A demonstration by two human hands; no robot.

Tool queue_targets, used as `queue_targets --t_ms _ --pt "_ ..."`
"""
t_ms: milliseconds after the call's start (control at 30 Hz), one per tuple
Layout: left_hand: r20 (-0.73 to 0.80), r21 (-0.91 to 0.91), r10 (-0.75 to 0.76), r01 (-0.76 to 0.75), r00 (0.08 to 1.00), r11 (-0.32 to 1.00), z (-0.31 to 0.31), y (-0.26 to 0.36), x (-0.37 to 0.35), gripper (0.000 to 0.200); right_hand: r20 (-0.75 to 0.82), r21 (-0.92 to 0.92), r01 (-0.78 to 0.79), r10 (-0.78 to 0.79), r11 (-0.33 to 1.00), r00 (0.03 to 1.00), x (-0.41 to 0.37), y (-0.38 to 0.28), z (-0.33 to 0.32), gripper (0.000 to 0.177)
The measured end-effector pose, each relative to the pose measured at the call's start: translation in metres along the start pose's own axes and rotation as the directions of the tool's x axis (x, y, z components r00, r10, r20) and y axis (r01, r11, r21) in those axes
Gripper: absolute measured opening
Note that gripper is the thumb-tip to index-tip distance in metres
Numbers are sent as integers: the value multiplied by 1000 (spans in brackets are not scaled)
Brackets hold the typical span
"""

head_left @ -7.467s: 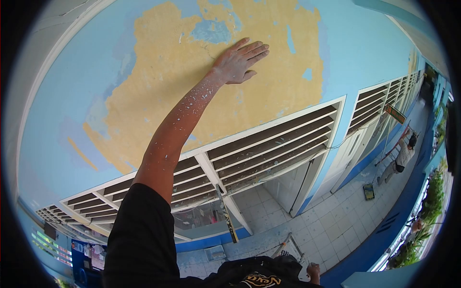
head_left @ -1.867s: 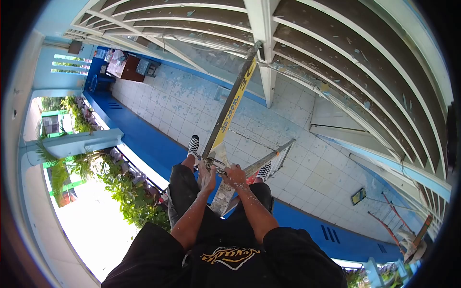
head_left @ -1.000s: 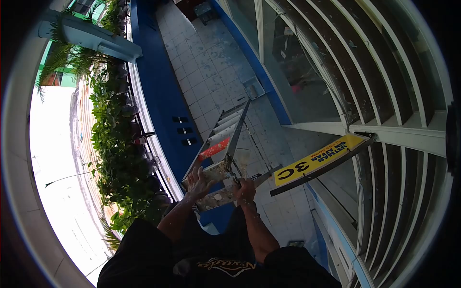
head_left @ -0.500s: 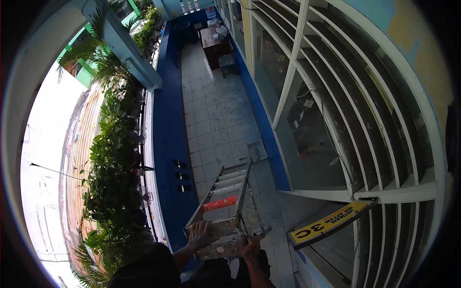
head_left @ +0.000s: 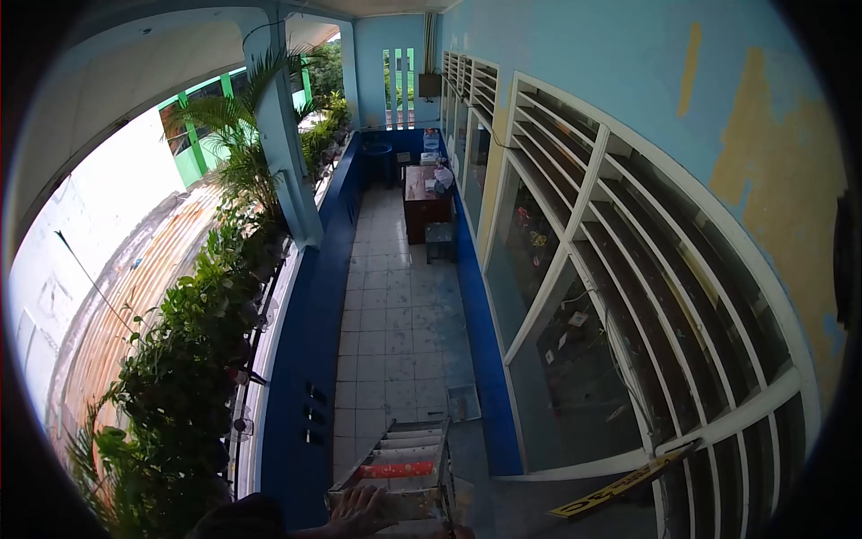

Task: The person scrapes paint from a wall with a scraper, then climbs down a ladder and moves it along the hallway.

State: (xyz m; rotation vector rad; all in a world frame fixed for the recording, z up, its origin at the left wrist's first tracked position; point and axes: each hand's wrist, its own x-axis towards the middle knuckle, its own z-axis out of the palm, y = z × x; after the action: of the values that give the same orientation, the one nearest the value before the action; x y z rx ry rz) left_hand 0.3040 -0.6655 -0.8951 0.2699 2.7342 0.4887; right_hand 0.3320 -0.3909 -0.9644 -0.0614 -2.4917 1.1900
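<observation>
A paint-spattered metal stepladder with a red step stands low in the middle of the head view. My left hand lies on its top, fingers spread and pointing forward. Only a small part of my right hand shows at the bottom edge, by the ladder's right side. Its fingers and anything in them are hidden. On the tiled floor beyond the ladder, near the right wall, is a shallow tray.
Leafy plants line the low blue wall on the left. White-framed louvred windows run along the right, with a yellow sign jutting out. Further back stand a brown desk and a stool.
The view has tilted up, so the ladder and both hands sit lower in the picture. My right hand has mostly left the frame. My left hand is still on the ladder's top.
</observation>
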Motion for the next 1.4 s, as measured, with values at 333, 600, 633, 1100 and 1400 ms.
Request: queue_targets --t_ms 333,600,633,1100,1400 --pt "-41 -10 61 -61 997 998 -10 11 2 104 -58 -18 48 -49 999 997 -17 16 7 52" --pt "-275 63 215 -205 937 977 0 2 5 95 -105 -26 104 -107 994 989 -10 11 1 55" --pt "-275 54 245 -240 930 969 0 0 7 94 -105 -23 112 -114 993 988 -10 12 -2 56" --pt "-477 107 343 -334 809 937 23 -5 15 88 -132 -46 153 -158 987 979 -10 16 -6 57" --pt "-391 178 319 -269 863 946 2 8 7 95 -14 -113 37 -39 993 999 12 -16 -27 50"
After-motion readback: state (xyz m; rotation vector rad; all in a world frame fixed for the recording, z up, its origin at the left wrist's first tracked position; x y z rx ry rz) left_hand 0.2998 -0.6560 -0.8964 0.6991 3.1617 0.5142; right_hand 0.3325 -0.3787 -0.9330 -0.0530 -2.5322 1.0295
